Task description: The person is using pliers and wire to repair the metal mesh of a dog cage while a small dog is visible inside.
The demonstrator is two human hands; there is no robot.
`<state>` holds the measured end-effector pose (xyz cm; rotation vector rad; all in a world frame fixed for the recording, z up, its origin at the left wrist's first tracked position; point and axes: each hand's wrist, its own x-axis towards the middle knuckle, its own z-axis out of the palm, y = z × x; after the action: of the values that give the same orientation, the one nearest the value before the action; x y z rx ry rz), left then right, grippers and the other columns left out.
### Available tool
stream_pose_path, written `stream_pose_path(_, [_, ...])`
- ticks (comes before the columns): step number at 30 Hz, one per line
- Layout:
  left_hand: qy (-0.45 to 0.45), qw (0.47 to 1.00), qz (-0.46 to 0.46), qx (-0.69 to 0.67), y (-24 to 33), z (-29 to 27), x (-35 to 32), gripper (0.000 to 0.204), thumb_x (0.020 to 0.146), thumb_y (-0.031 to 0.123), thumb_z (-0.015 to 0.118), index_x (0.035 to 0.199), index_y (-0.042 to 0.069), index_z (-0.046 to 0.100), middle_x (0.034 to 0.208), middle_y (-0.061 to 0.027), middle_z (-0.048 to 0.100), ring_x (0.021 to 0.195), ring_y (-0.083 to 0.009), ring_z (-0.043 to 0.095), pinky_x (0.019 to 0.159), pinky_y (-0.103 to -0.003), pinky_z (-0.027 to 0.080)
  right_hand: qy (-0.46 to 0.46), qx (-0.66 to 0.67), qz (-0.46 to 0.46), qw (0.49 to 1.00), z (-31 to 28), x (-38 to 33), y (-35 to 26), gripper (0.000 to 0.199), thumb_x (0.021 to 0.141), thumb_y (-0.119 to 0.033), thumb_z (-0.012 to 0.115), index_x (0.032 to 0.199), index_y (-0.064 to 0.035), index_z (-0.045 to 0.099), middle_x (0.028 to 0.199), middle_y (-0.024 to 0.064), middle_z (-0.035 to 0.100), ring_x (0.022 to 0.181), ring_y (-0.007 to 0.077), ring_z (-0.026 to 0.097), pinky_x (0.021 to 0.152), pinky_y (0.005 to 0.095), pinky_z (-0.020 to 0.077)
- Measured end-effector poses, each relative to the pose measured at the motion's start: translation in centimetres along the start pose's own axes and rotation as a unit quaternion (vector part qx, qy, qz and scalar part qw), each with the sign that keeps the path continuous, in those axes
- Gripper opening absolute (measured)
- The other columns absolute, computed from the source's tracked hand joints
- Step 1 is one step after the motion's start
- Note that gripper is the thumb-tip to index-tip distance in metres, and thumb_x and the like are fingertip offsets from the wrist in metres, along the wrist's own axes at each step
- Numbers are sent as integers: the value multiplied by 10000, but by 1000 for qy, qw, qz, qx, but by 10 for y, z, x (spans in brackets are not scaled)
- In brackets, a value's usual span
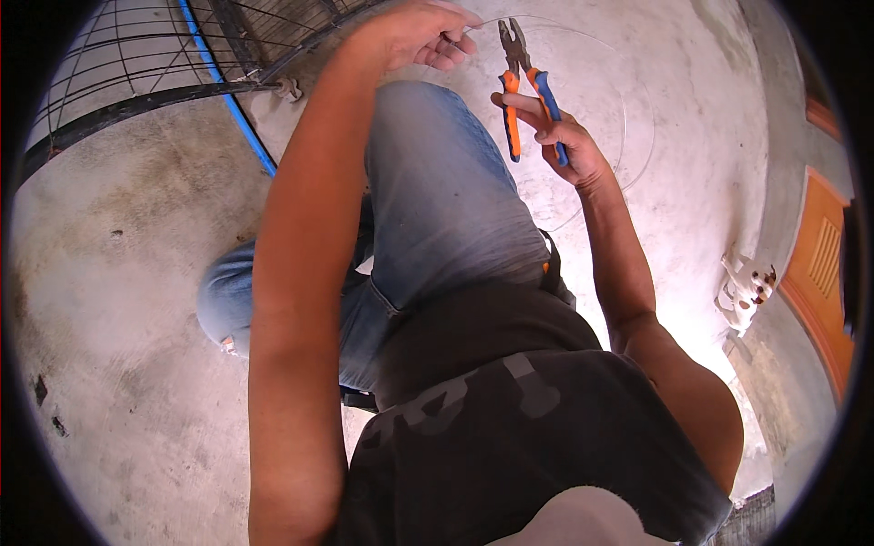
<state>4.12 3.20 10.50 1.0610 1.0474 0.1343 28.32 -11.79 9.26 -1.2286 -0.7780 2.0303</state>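
Note:
My right hand [563, 138] grips a pair of pliers [525, 86] with orange and blue handles, jaws pointing up and slightly open. My left hand [421, 35] is closed on the end of a thin pale wire [628, 100], just left of the plier jaws. The wire loops in a wide circle over the concrete floor to the right. Both hands are held above my raised knee in blue jeans [437, 191].
A black wire fan-guard cage [146, 64] lies at the upper left, with a blue cable [232, 105] running across it. An orange door [819, 273] stands at the right edge. A small white object [746, 291] lies on the concrete floor [118, 273] near it.

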Motion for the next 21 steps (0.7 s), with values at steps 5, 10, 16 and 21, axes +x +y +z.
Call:
stream_pose_path(5, [-24,998,-31,-54,-5,-11,6,426,892,166,548,1307,67,554,924,-74,609,704,-126,554,580,-252,486,-33,-7,-9,999,-10,15,1,678,627,-178,526,1268,37,571,1399,196,504,1392,268,330,1158,344,86])
stream_pose_path(10, [-48,993,-68,-90,-15,-18,8,465,848,96,544,1309,36,535,867,-78,633,695,-160,595,552,-305,498,-46,-70,-6,996,-16,25,-4,559,640,-157,511,1158,19,624,1350,200,550,1351,263,383,1114,325,213])
stream_pose_path(16, [-36,990,-79,-108,-15,-18,1,462,845,86,540,1304,35,541,869,-78,621,670,-142,569,505,-261,459,39,-228,19,973,-9,30,-4,374,700,-165,540,1020,-37,684,1084,112,649,1033,192,559,835,297,429])
stream_pose_path(21, [40,987,-9,-155,-30,-16,-9,396,866,80,516,1255,36,577,844,-78,609,564,-111,493,430,-251,381,89,-372,-72,921,39,6,3,280,889,-289,697,976,-23,683,892,37,561,821,148,516,747,312,420])
